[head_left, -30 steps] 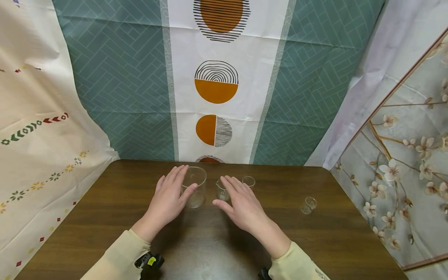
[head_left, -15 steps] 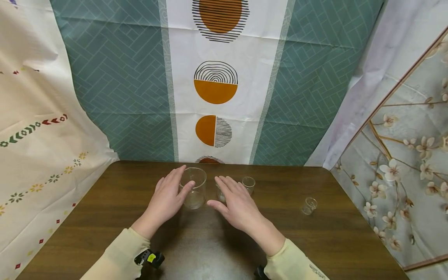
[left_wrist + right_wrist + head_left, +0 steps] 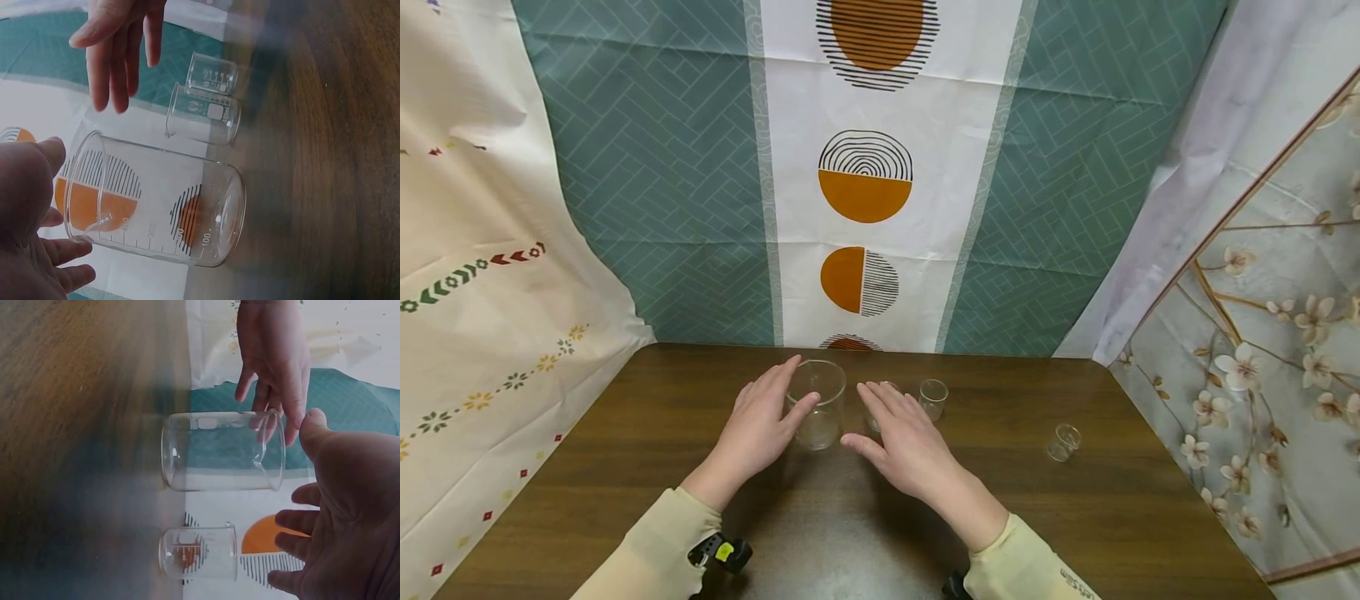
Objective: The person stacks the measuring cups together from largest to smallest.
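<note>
A large clear glass beaker (image 3: 820, 425) with printed markings stands upright on the table. Beside its left side is my left hand (image 3: 754, 429), fingers extended near the rim; whether they touch the glass I cannot tell. My right hand (image 3: 910, 442) hovers palm-down to the beaker's right, fingers straight and holding nothing. Partly hidden behind it is a medium beaker (image 3: 206, 115), clearer in the left wrist view. Just beyond my right fingers stands a small beaker (image 3: 933, 402). In the right wrist view, both hands flank the large beaker (image 3: 219, 453).
Further right on the brown wooden table (image 3: 1120, 500) stands another tiny beaker (image 3: 1063, 443), apart from the others. A patterned green and white cloth (image 3: 865, 250) hangs along the back edge. Printed cloths hang at both sides.
My right hand has shifted left, toward the large beaker, covering more of the medium beaker and uncovering the small one behind. My left hand has hardly moved. The beakers stay where they were.
</note>
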